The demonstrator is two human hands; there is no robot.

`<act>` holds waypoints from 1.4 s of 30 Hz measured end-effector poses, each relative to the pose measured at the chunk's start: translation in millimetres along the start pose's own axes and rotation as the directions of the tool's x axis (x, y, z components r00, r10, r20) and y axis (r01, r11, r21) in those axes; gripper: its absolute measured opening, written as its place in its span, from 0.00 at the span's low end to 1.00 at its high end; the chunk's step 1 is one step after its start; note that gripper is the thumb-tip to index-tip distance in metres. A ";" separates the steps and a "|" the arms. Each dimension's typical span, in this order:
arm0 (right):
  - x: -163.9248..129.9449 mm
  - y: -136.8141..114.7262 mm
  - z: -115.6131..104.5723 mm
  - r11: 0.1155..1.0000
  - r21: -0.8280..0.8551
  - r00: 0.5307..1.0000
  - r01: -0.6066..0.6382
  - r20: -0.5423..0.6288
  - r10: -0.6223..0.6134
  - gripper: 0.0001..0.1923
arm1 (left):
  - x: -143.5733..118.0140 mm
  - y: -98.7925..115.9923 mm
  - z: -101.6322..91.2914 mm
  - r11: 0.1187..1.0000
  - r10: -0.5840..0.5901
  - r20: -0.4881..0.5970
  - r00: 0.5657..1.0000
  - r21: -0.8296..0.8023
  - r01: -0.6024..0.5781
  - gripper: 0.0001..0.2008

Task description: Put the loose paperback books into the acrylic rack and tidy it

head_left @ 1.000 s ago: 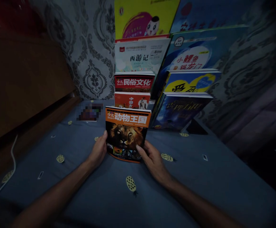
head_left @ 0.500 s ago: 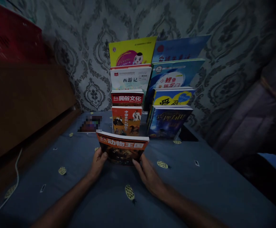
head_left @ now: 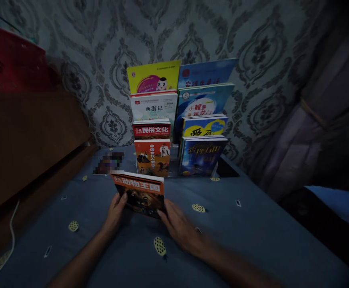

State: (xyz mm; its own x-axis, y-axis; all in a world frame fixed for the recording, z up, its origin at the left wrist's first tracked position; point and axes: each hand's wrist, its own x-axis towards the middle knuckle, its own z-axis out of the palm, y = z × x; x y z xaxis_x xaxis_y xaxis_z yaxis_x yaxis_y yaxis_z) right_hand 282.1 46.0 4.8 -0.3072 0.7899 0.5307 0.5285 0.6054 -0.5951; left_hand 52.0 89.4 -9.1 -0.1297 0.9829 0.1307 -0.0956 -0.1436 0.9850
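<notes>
Left hand (head_left: 116, 209) pinching left edge of orange-and-black lion-cover paperback (head_left: 141, 195), right hand (head_left: 178, 226) gripping other edge. Paperback's kinda tilted, over blue-grey pineapple-print cloth (head_left: 126, 260), just in front of upright orange-red illustrated book (head_left: 152, 159). Pretty dim in here.

Patterned wallpaper (head_left: 111, 52) behind — white cable (head_left: 11, 230) left, tied curtain (head_left: 294, 140) right.

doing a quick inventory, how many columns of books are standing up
2. The left column has an orange book in front; the right column has a dark blue book. The held lion book is in neither. No third column shows.
</notes>
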 end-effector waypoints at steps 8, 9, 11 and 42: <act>1.5 -9.1 -11.7 0.993 -0.035 0.982 0.115 0.155 -0.108 0.10 | -20.3 24.4 -17.9 0.989 0.041 -0.018 0.999 0.144 -0.038 0.33; 1.2 -9.2 -12.7 0.991 -0.030 0.980 0.127 0.160 -0.121 0.10 | -22.7 28.6 -19.3 0.982 0.059 0.007 0.998 0.182 -0.059 0.32; 0.2 -8.5 -12.9 0.990 -0.026 0.979 0.135 0.155 -0.130 0.11 | -26.4 36.0 -21.1 0.963 0.091 0.065 0.994 0.247 -0.104 0.30; 8.9 -5.5 -7.0 0.844 0.469 0.966 -0.259 0.122 0.228 0.11 | -32.0 51.1 0.6 0.899 0.223 0.071 0.972 0.371 -0.233 0.22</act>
State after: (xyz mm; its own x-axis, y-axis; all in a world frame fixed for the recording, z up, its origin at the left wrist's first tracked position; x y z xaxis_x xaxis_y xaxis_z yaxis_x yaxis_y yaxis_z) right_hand 282.0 49.0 17.1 -0.2727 0.9131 0.3031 0.1547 0.3526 -0.9229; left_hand 51.9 50.7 37.1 -0.0769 0.9318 0.3548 0.3104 -0.3158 0.8966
